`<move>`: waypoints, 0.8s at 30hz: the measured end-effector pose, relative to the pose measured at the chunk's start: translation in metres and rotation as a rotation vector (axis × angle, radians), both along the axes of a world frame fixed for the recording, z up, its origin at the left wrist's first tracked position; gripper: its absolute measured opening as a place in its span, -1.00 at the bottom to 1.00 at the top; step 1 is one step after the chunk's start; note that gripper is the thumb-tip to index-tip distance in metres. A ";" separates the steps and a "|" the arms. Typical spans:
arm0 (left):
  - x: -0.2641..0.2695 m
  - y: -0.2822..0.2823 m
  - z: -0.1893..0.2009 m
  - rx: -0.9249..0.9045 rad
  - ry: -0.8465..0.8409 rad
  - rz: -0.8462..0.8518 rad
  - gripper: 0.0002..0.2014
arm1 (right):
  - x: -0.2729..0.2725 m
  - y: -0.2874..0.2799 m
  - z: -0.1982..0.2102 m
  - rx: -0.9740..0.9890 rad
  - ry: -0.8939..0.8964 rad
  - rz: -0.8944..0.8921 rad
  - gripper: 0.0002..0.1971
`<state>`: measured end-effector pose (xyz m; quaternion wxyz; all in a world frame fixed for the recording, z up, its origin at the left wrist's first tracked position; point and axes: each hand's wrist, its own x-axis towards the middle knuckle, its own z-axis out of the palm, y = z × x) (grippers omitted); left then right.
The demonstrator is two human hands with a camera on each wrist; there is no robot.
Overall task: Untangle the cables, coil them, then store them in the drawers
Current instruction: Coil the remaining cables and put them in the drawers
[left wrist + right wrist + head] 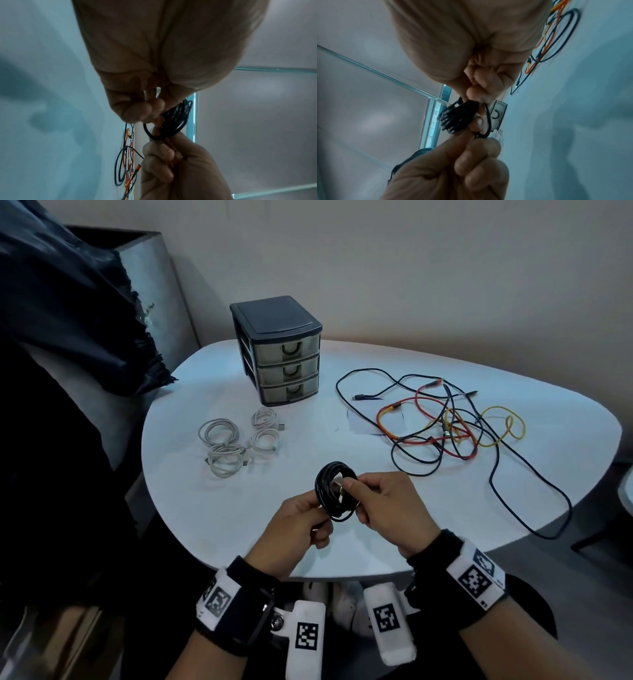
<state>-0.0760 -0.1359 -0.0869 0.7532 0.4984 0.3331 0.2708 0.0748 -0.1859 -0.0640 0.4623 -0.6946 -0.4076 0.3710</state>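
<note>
Over the table's near edge, both hands hold a black cable wound into a small coil (321, 478). My left hand (320, 510) pinches the coil's lower left side. My right hand (349, 487) pinches the cable's plug end against the coil from the right. In the left wrist view the coil (178, 119) sits between the left fingers (150, 111) and the right hand (163, 155). The right wrist view shows the coil (453, 117) under the right fingertips (477, 94). A tangle of black, red and yellow cables (445, 419) lies at the right. The three-drawer unit (281, 350) has all its drawers closed.
Several coiled white cables (236, 440) lie on the white table (342, 412), in front of the drawers at the left. One black cable trails over the table's right edge (561, 518). A dark cloth (85, 313) hangs over a chair at the left.
</note>
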 end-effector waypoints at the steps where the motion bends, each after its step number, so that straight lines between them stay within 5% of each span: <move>1: -0.001 0.001 0.000 0.023 -0.002 -0.012 -0.82 | 0.000 0.000 0.000 -0.016 0.018 -0.007 -0.59; 6: 0.000 0.000 0.002 0.073 -0.039 0.124 -0.55 | 0.000 0.001 0.005 -0.060 -0.104 0.001 -0.65; 10: -0.002 -0.003 0.003 0.011 -0.178 0.175 -0.64 | -0.006 0.003 0.006 -0.026 -0.443 0.006 -0.62; 14: 0.006 -0.014 -0.003 0.201 -0.103 0.284 -0.56 | -0.014 0.001 0.008 -0.019 -0.627 0.024 -0.61; 20: 0.011 -0.012 -0.012 0.403 0.045 0.602 -0.76 | -0.015 0.001 0.003 -0.004 -0.529 -0.016 -0.61; 24: 0.004 -0.009 -0.010 0.591 0.165 0.587 -0.75 | -0.017 -0.003 0.006 -0.004 -0.486 -0.033 -0.63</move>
